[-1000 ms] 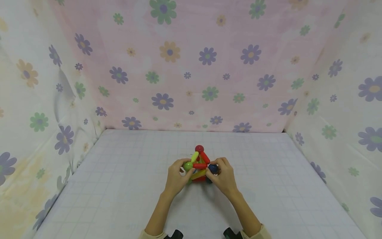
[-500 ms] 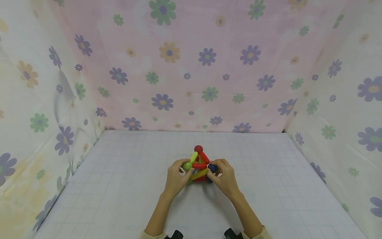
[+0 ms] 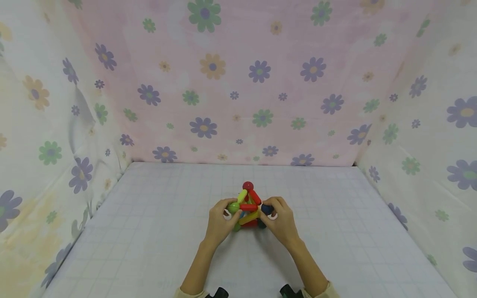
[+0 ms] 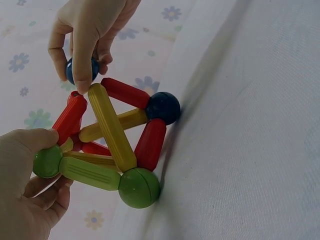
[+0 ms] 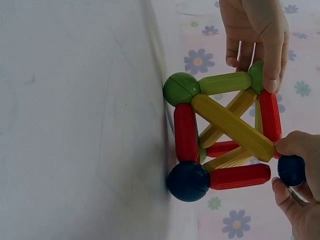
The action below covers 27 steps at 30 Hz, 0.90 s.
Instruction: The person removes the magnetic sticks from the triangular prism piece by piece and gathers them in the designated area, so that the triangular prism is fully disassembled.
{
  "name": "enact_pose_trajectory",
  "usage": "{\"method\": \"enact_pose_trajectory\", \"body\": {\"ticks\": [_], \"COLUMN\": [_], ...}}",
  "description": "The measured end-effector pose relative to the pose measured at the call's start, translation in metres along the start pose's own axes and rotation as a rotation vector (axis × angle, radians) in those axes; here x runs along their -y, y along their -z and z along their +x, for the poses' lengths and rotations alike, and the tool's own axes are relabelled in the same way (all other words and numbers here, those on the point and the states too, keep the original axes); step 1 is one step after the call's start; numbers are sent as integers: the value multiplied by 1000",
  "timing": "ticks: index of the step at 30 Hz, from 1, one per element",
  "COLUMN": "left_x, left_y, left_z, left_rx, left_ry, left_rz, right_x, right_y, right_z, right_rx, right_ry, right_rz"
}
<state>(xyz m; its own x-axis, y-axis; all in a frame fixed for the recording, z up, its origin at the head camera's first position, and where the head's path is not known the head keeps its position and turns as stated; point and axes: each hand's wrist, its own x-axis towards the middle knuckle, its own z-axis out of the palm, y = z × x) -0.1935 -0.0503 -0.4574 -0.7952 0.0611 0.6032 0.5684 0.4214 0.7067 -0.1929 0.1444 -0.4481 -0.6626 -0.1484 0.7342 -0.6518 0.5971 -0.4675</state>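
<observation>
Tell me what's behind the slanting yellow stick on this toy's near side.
Behind the slanting ridged yellow stick, the right wrist view shows a second ridged yellow stick crossing it and a red stick farther back. The crossing is covered, so whether the yellow pair touch is hidden.

Blue ball (image 5: 291,170) in right hand (image 5: 313,180); green ball (image 5: 256,77) in left hand (image 5: 263,25)

We see pale beige sleeves (image 3: 327,291) on both arms (image 3: 203,258), their ends alone in view. Beside the left one sits a short black cylinder (image 3: 221,293), beside the right another black cylinder (image 3: 286,291). Our left hand (image 3: 220,220) and right hand (image 3: 281,218) are bare.
</observation>
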Motion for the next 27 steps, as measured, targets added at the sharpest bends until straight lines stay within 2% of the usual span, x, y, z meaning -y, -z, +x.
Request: {"method": "enact_pose_trajectory", "body": {"ticks": [3, 10, 15, 19, 27], "left_x": [-1, -1, 0, -1, 0], "left_y": [0, 1, 1, 1, 0], "left_z": [0, -1, -1, -1, -1], "left_rx": [2, 8, 11, 11, 9], "left_ry": [11, 22, 18, 19, 19], "left_rz": [-1, 4, 4, 4, 5], "right_x": [-3, -7, 4, 13, 0], "right_y": [1, 3, 12, 22, 28], "right_z": [-1, -3, 4, 9, 10], "right_rx": [-9, -13, -9, 23, 91], "right_ry": [-1, -59, -75, -120, -210], "right_rz": [24, 108, 187, 229, 287]}}
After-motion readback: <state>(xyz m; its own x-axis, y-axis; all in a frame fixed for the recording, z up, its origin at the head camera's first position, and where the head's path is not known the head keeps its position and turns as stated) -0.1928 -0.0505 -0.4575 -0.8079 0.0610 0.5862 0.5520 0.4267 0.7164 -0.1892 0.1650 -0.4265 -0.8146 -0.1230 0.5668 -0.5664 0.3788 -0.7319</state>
